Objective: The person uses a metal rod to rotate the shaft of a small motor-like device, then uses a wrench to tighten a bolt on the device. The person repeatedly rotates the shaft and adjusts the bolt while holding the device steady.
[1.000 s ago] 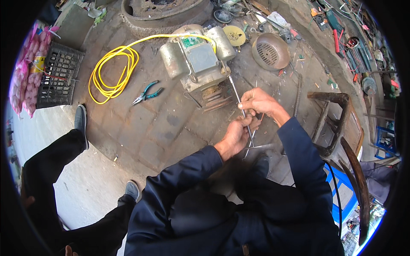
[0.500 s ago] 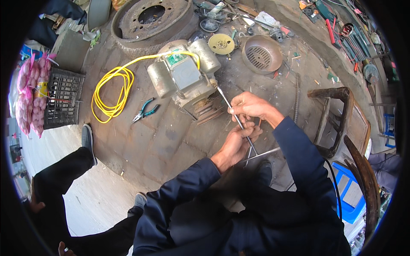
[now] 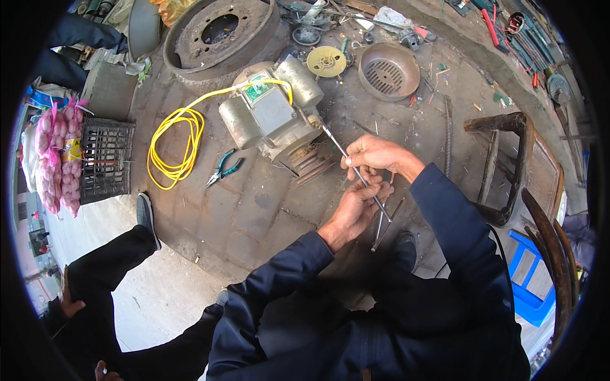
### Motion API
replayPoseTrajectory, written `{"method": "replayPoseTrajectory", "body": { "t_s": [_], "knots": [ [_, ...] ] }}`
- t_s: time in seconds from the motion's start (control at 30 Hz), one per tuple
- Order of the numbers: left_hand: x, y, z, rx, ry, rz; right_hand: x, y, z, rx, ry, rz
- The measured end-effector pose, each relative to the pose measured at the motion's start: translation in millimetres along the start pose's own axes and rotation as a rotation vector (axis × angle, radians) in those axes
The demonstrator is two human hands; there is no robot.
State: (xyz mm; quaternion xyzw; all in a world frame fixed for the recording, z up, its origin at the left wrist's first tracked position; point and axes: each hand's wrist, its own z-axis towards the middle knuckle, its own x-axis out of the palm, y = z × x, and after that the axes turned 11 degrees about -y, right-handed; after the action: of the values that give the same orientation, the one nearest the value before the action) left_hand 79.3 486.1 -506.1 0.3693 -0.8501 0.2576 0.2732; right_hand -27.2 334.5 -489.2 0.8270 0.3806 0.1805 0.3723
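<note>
A grey electric motor (image 3: 279, 114) lies on the paved ground in front of me, with a grooved pulley (image 3: 312, 166) at its near end. A long T-handle wrench (image 3: 381, 206) slants from the motor's near right corner down toward me. My right hand (image 3: 380, 155) grips its shaft between thumb and fingers, closer to the motor. Lower down, my left hand (image 3: 356, 209) is closed around the same shaft. The wrench's crossbar sticks out below my hands, over the ground by my shoe. Exactly what the wrench tip sits on is too small to tell.
Left of the motor lie a coiled yellow cable (image 3: 190, 149) and pliers (image 3: 223, 168). Behind stand a wheel rim (image 3: 184, 54), a yellowish fan (image 3: 326, 61) and a vented cover (image 3: 389, 72). A wooden frame (image 3: 521, 165) is at right; another person's leg (image 3: 95, 260) at left.
The wrench's crossbar has turned, from lying nearly crosswise to pointing steeply away from me. Both hands stay on the shaft. The view has shifted slightly.
</note>
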Motion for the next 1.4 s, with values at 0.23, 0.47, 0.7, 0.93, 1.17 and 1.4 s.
{"method": "replayPoseTrajectory", "body": {
  "t_s": [0.23, 0.47, 0.7, 0.93, 1.17, 1.4],
  "knots": [
    [-0.2, 1.0, 3.5, -0.016, 0.004, 0.004, 16.2, -3.0, 4.0, -0.124, -0.405, -0.560],
    [-1.9, -0.4, 3.7, -0.003, -0.014, 0.007, 3.6, -0.4, 3.9, 0.018, -0.038, -0.069],
    [0.0, 0.2, 5.4, 0.004, 0.015, 0.000, 15.9, 4.8, 5.2, -0.107, -0.360, -0.484],
    [-2.3, -0.5, 5.7, 0.005, -0.017, -0.003, 7.3, 3.5, 1.0, -0.009, -0.157, -0.060],
    [-0.9, 0.0, 8.0, 0.018, 0.034, 0.008, 11.0, -9.1, 9.7, -0.230, -0.427, -0.443],
    [1.0, -2.6, 6.5, 0.009, -0.006, -0.008, 4.2, -4.8, 9.4, -0.020, -0.183, 0.032]
  ]
}}
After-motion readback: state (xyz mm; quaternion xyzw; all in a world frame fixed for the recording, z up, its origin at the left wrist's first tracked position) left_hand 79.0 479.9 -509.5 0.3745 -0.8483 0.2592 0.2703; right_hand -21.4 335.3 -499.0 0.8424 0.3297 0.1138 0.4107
